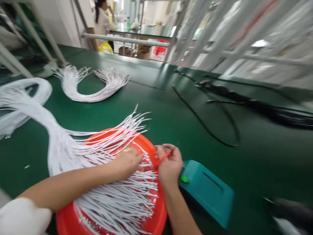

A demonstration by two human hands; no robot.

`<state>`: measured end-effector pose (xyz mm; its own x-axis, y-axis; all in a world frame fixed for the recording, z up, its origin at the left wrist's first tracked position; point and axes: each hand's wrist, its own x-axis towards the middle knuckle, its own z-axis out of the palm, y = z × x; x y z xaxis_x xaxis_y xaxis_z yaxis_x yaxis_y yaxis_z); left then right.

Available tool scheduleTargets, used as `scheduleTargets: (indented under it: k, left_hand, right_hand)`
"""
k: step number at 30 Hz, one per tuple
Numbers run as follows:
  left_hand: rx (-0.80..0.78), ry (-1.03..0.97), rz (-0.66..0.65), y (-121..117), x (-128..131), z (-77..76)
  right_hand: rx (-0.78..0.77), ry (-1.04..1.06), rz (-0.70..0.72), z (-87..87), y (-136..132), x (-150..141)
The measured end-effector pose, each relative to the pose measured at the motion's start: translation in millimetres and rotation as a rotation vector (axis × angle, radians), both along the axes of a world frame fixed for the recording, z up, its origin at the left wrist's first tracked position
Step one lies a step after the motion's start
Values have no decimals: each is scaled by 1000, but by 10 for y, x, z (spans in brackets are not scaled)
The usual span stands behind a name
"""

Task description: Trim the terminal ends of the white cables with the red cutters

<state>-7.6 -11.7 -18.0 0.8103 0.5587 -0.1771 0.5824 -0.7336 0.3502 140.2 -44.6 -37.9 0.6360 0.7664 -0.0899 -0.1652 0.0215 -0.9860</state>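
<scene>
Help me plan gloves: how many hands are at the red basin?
2: the left hand over the white wires in the basin, the right hand at its rim, pinching a thin red piece.

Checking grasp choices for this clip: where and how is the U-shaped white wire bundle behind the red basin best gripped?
Probably around the bottom of the U-shaped bundle, from the near side, over bare green table. There its strands run close together, while both ends fan out loosely toward the far side.

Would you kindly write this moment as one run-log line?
Left hand: over white wires in red basin | right hand: pinching red item near basin rim | teal case: beside basin | black cables: on green table
</scene>
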Motion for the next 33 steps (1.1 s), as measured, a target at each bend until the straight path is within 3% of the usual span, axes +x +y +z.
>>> scheduleTargets:
  k: [8,11,17,19,24,29,33]
  left_hand:
    - [-89,-24,115,65,-34,-53]
    - [-128,-125,175,56,-35,-14]
    - [-501,-476,330,68,7,173]
    - [-553,-569,357,77,24,228]
    - [-587,-720,503,79,52,279]
    - [-507,-735,527,102,76,215]
    - [-470,-745,566,105,87,157]
  right_hand:
    - [24,-47,-4,-11,58,-24]
    - [26,-28,3,-2,51,-30]
    - [23,-40,-11,11,64,-37]
    - [21,-51,-12,15,66,-32]
    - [8,-46,33,38,3,-25]
    - [2,-17,155,111,-83,-43]
    - [17,-64,173,164,-132,-65]
